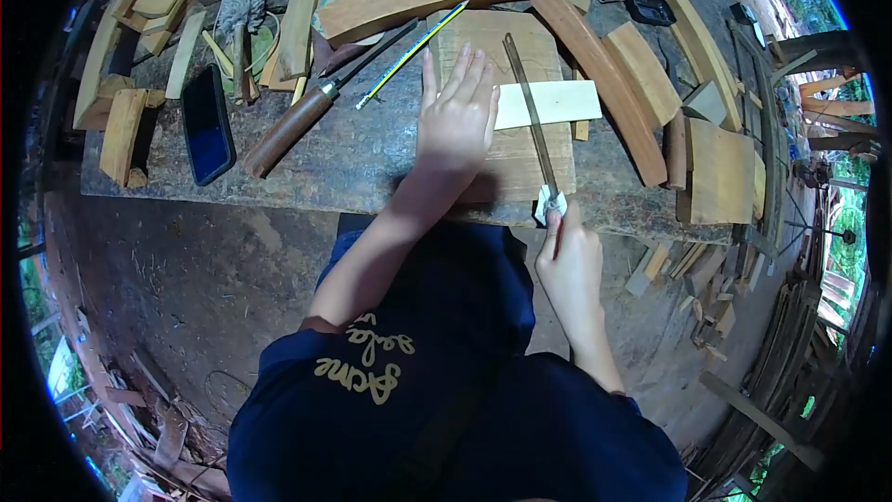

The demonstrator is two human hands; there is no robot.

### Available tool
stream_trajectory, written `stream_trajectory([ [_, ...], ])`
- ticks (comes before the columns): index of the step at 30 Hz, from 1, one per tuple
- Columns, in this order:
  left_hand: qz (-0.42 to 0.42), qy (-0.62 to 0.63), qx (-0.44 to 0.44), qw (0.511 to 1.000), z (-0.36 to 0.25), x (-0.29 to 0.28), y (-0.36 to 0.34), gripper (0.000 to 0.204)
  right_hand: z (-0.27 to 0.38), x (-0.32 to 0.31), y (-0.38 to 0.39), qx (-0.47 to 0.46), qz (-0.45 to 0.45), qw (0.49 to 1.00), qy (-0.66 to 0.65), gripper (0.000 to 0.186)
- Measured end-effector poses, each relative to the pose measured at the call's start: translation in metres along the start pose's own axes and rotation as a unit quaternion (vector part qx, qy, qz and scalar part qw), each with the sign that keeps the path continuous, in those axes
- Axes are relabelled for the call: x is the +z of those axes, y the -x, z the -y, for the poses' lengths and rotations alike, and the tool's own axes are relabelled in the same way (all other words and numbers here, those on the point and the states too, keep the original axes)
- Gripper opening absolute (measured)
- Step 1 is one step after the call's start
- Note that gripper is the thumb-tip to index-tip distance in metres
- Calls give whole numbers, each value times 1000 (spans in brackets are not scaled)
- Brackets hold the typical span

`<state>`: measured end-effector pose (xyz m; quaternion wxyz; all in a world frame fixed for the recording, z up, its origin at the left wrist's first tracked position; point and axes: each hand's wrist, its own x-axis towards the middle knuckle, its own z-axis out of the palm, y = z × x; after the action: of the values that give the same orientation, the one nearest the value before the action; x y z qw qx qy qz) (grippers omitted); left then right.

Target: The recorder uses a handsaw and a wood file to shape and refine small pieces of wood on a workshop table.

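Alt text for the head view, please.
The right hand holds a long thin tool across a pale strip, while the left hand lies flat at its left end. A pencil, phone and curved wooden pieces share the workbench.

Navy shirt (465, 418) — tan cursive lettering (373, 379)

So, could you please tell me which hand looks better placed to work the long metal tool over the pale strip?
Probably the right hand: it grips the near end of the long metal tool, which crosses the pale strip. The left hand lies at the strip's left end.
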<state>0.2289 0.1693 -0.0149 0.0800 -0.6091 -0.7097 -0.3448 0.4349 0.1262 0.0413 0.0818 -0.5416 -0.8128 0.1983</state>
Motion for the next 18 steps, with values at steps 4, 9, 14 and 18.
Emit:
stream_trajectory([
  [4, -11, -17, -1, 1000, -1, 3, 3, 32, -7, 2, 23, 20, 1, 1000, -1, 17],
  [9, -13, -8, 7, 1000, 1, -2, 3, 33, 0, -1, 3, 13, 11, 1000, -10, 18],
  [14, -13, -19, -4, 1000, -1, 0, 3, 32, 5, 0, 6, 22, 10, 1000, 20, 18],
  [18, -5, -8, -5, 1000, -1, 1, 2, 32, -5, -6, 27, 41, 35, 999, 3, 18],
])
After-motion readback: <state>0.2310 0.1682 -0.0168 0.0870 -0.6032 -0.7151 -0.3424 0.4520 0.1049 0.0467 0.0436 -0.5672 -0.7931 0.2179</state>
